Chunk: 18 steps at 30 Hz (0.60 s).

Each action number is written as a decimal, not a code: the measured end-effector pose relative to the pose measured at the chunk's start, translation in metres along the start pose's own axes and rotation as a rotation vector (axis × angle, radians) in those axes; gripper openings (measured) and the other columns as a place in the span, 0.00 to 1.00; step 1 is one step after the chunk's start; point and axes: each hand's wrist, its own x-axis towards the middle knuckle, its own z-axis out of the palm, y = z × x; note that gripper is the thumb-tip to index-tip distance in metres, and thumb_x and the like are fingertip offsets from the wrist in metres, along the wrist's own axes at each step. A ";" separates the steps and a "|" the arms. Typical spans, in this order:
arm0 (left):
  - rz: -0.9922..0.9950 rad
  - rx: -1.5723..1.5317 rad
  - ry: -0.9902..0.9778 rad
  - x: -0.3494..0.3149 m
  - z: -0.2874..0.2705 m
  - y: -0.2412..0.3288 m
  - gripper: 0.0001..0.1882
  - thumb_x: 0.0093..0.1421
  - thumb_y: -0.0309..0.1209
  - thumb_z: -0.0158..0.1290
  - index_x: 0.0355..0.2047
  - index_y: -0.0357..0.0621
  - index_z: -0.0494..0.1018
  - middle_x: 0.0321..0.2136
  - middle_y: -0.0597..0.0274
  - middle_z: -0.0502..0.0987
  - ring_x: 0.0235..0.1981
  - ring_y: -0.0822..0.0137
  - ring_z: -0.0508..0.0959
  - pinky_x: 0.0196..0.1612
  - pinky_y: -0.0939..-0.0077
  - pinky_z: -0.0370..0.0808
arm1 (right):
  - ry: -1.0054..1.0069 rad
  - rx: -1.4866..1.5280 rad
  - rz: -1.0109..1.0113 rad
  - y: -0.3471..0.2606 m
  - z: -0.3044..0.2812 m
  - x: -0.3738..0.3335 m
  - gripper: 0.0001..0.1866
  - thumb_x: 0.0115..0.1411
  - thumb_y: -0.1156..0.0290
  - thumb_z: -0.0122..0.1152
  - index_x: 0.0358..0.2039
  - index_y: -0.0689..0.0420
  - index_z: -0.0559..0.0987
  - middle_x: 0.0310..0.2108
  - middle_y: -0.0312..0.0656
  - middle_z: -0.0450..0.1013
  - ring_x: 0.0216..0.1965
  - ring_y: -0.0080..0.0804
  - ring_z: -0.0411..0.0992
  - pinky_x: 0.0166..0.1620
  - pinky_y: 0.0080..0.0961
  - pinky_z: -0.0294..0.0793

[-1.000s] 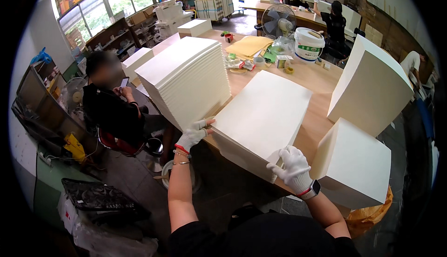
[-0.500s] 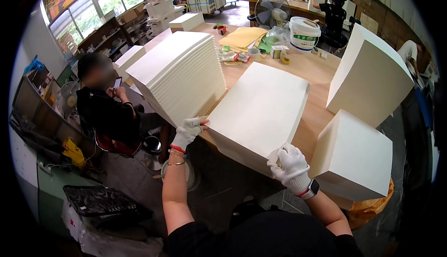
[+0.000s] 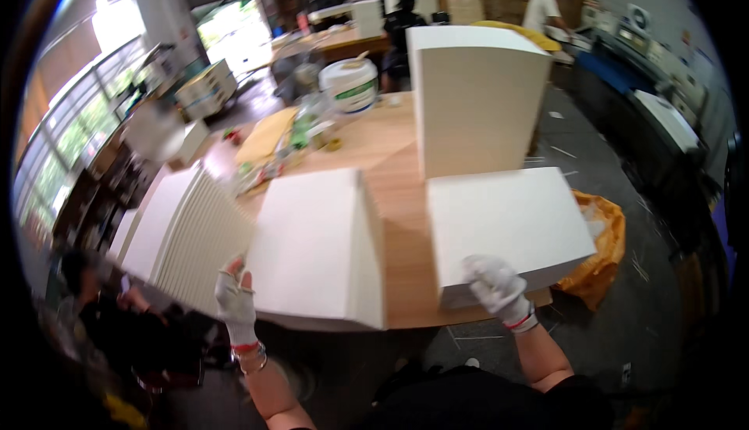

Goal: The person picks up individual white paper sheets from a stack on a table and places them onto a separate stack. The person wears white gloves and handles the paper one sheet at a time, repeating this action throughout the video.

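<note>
There are two hands, each in a white glove; clock places go from the middle of the view. The left hand [image 3: 236, 297] is at 8 o'clock, about half open, finger tips up, with nothing in it. It is just beside the middle stack [image 3: 308, 243], also at 8, and whether they touch I cannot tell. The right hand [image 3: 495, 286] is at 4 o'clock, fingers bent in, at the near edge of the right stack [image 3: 507, 212], which is at 3. It is blurry, so I cannot tell if it grips. Those are two of four big white stacks; the ridged stack [image 3: 191, 235] is at 9 and the tall stack [image 3: 480, 110] at 2. On the one wood table [image 3: 406, 258], one bucket [image 3: 349, 91] is at 12 and yellow paper [image 3: 264, 138] at 10. One orange bag [image 3: 601, 262] is at 3, past the right stack. Three other people are around: one sitting person [image 3: 117, 321] at 8, one at 12, one at 1.
</note>
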 end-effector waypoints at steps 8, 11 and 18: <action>0.875 -0.047 -0.901 -0.086 0.244 0.146 0.20 0.46 0.20 0.65 0.41 0.41 0.77 0.43 0.56 0.80 0.43 0.55 0.81 0.46 0.69 0.79 | 0.484 -1.011 0.379 0.038 -0.197 -0.082 0.12 0.59 0.68 0.59 0.40 0.61 0.79 0.42 0.50 0.76 0.44 0.48 0.73 0.47 0.41 0.74; 0.605 -0.122 -1.401 -0.115 0.312 0.167 0.16 0.53 0.18 0.55 0.43 0.42 0.78 0.41 0.55 0.81 0.44 0.57 0.80 0.49 0.70 0.76 | 0.601 -0.670 0.655 0.049 -0.211 -0.085 0.16 0.62 0.59 0.58 0.35 0.61 0.79 0.34 0.51 0.76 0.37 0.53 0.74 0.43 0.45 0.73; 1.019 0.195 -1.564 -0.153 0.463 0.145 0.07 0.51 0.26 0.54 0.32 0.43 0.74 0.34 0.57 0.77 0.40 0.53 0.77 0.41 0.60 0.75 | 0.139 -1.184 0.282 0.041 -0.235 -0.079 0.14 0.64 0.59 0.54 0.26 0.54 0.73 0.22 0.48 0.70 0.26 0.48 0.72 0.31 0.43 0.71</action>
